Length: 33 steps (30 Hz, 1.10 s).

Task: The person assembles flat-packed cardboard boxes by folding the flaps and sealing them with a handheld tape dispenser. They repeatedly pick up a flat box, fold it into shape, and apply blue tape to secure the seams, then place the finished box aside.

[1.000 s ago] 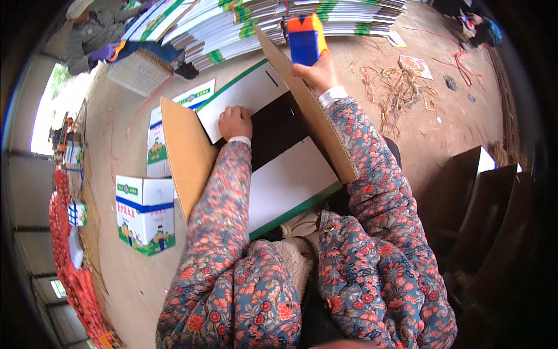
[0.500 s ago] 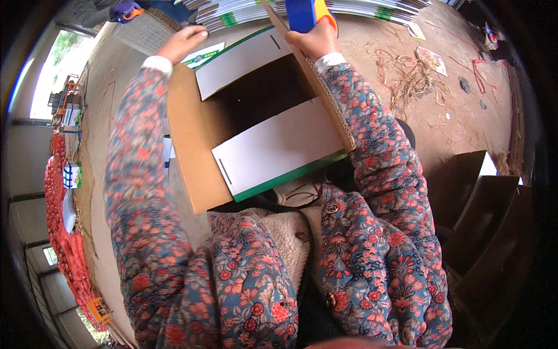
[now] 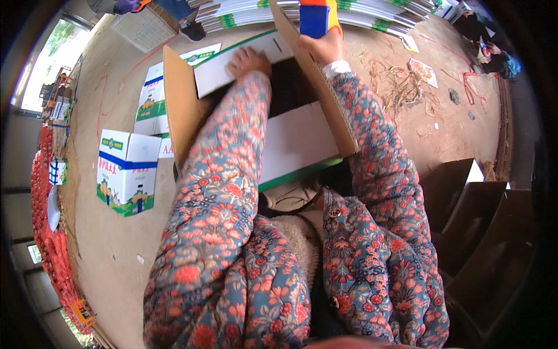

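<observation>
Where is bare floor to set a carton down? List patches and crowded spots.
Mostly bare: the floor between the red heap and the left sleeve, bar small scraps; a smaller patch between the twine tangle and the dark cardboard. Crowded: beyond the open carton, where flattened cartons are stacked.

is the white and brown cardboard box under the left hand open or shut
Open: a dark gap shows between the two white cardboard flaps of the box, and its brown cardboard side flaps stand raised.

Left of the left hand (image 3: 250, 63) stands a white box (image 3: 127, 174), with red sacks (image 3: 49, 224) farther left. Right of the right hand (image 3: 325, 46) lies tangled string (image 3: 407, 90); stacked flat cardboard (image 3: 238, 17) lies beyond.
</observation>
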{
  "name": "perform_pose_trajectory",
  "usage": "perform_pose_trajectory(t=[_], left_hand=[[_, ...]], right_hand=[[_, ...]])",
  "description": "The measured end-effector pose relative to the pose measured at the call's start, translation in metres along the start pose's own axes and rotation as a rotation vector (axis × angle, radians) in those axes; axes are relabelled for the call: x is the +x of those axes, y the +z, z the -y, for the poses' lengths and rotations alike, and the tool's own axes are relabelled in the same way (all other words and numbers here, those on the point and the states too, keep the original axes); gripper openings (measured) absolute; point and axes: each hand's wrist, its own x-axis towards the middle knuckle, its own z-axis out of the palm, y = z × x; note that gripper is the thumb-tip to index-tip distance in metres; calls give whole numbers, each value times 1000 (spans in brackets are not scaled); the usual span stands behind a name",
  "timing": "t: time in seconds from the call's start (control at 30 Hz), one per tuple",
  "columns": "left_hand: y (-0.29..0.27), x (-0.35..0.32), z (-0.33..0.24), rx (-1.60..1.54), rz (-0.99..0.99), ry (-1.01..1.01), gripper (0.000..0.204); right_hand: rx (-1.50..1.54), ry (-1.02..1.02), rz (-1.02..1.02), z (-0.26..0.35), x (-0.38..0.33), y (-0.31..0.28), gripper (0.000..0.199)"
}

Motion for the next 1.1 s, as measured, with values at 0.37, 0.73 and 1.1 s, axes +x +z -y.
perform_pose_trajectory(t=[0.37,0.73,1.1], left_hand=[[68,-1,38,-171,-470,316,38],[-219,154,170,-1126,-4,109,35],[-107,-39,132,-1009,191,218,44]], right_hand=[[-322,65,-22,29,-33,34,60],[-162,86,189,-2,-76,89,57],[463,335,148,-1,-71,72,34]])
